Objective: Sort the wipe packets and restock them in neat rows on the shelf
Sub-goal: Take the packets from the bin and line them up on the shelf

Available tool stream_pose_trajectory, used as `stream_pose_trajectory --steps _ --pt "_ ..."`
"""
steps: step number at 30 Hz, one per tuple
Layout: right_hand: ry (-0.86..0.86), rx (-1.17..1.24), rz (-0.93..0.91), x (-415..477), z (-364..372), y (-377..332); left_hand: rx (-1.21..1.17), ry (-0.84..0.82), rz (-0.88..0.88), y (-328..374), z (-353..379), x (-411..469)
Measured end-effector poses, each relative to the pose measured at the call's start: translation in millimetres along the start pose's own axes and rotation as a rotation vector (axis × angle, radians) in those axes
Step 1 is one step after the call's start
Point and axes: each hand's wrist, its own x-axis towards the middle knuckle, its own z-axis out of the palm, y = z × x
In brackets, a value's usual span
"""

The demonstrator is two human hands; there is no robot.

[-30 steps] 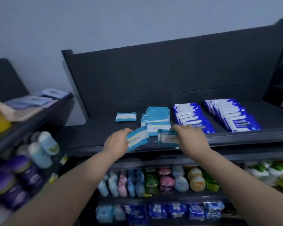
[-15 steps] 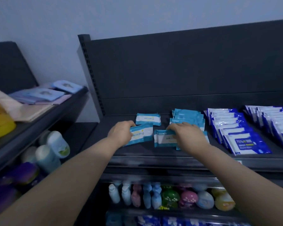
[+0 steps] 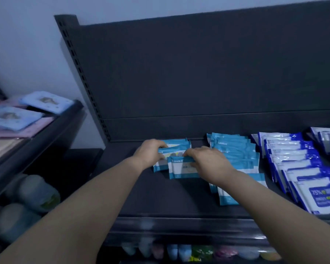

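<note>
Pinching upper packet point(image 3: 176, 149) with left hand point(image 3: 151, 151), lower packet point(image 3: 180, 169) with right hand point(image 3: 208, 161), just left of full teal row point(image 3: 236, 149); apparently only starting second row here.

It was a shop: a dark metal shelf point(image 3: 160, 197) with a slotted upright point(image 3: 80, 73) carried wipe packets point(image 3: 236, 147) in faced rows, with bottles point(image 3: 179, 251) ranged on the tier below.
</note>
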Motion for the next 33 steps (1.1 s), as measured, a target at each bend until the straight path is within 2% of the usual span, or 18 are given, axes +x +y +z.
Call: stream_pose_trajectory --steps 6,9,12,17,21,29,33 --pt "-0.063 -0.041 0.110 35 23 -8 -0.059 -0.035 0.087 -20 -1 48" --pt "-0.075 -0.070 0.173 56 35 -17 -0.120 0.015 0.109 -32 -6 59" --pt "-0.062 -0.108 0.246 73 45 -28 -0.065 0.065 0.157 -35 -15 64" --pt "0.019 -0.206 0.308 64 40 -28 0.057 0.047 0.304 -14 -21 69" --pt "0.097 -0.234 0.438 17 16 -4 0.172 -0.008 0.471 26 -9 72" --pt "0.044 -0.346 0.860 -151 -31 40 0.113 -0.126 0.819 175 45 28" --pt "0.030 -0.358 1.054 -252 -39 44 0.089 -0.254 0.973 251 92 -22"
